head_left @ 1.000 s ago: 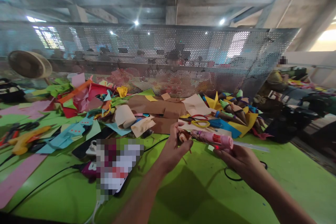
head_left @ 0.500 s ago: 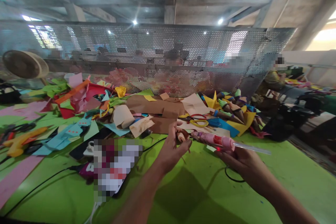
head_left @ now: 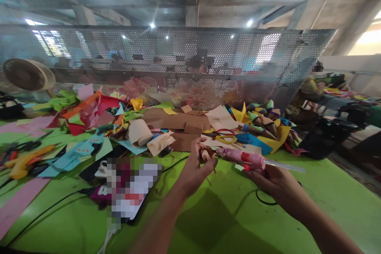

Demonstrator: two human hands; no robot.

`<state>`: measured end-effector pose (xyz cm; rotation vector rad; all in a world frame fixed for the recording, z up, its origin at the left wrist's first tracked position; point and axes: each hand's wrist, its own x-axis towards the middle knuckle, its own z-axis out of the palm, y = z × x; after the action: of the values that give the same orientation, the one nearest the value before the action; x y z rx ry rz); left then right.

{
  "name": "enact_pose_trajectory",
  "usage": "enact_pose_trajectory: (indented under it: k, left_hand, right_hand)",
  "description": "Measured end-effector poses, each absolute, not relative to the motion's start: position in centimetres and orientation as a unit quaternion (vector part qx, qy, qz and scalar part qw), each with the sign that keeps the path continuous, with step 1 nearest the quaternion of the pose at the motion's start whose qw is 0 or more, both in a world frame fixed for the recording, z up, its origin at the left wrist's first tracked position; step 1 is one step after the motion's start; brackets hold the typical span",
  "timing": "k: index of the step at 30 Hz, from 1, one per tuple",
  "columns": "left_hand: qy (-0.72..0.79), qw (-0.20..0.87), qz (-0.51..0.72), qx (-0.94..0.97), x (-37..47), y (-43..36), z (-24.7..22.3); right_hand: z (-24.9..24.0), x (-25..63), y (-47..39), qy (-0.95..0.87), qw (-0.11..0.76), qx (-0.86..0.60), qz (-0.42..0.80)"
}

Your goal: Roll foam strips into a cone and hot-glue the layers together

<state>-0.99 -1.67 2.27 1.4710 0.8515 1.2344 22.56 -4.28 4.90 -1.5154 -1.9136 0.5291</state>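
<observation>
Between the thumb and fingers of my left hand (head_left: 195,170) is a small brown and cream rolled paper piece (head_left: 206,154). My right hand (head_left: 272,180) is wrapped round a pink glue gun (head_left: 242,158), whose tip points left at the paper piece. A clear glue stick (head_left: 285,165) sticks out of its back end, and a small red light shows near my fingers. Gun tip and paper are close together; whether they touch I cannot tell.
Coloured paper scraps (head_left: 89,113) cover the table's far side. Yellow-handled scissors (head_left: 226,139) lie beyond my hands. To the left are a phone (head_left: 139,190), a yellow glue gun (head_left: 29,160), cables and a fan (head_left: 28,74). A person (head_left: 312,87) sits at the far right.
</observation>
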Motion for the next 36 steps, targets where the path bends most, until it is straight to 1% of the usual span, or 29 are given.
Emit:
enact_pose_trajectory:
  k: [5,9,13,22,36]
  left_hand:
    - [0.338,0.502,0.506,0.615,-1.0,-1.7,2.4]
    - [0.343,0.514,0.505,0.602,-1.1,-1.7,2.5]
    - [0.34,0.524,0.508,0.593,-1.0,-1.6,2.4]
    - [0.326,0.523,0.503,0.606,-1.1,-1.8,2.4]
    - [0.331,0.528,0.517,0.586,-1.0,-1.7,2.5]
  right_hand:
    - [5.6,21.7,-4.1,-0.744,0.324,-0.542,0.217]
    - [5.5,21.8,-3.8,-0.732,0.325,-0.559,0.213]
    - [5.4,22.3,-3.8,-0.716,0.338,-0.563,0.238]
    - [6.4,20.7,-3.3,-0.724,0.359,-0.515,0.285]
    - [6.6,21.5,-3.7,-0.724,0.348,-0.542,0.249]
